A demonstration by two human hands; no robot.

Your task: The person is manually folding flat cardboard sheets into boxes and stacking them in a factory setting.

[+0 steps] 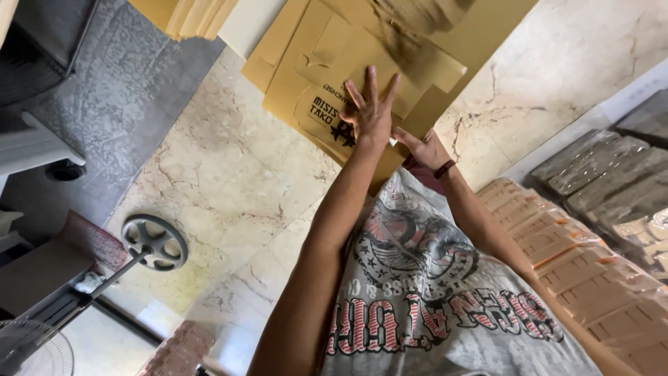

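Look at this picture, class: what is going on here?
A person in a grey printed shirt is handling flat brown cardboard box blanks lying on a marble floor. The left hand presses flat, fingers spread, on the top blank. The right hand, with a dark wristband, grips that blank's near edge. Rows of stacked folded brown boxes lie to the right; a fan's base stands to the left.

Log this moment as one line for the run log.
left hand: flat, fingers spread on brown cardboard sheet | right hand: at sheet's edge, grip unclear | marble floor underneath
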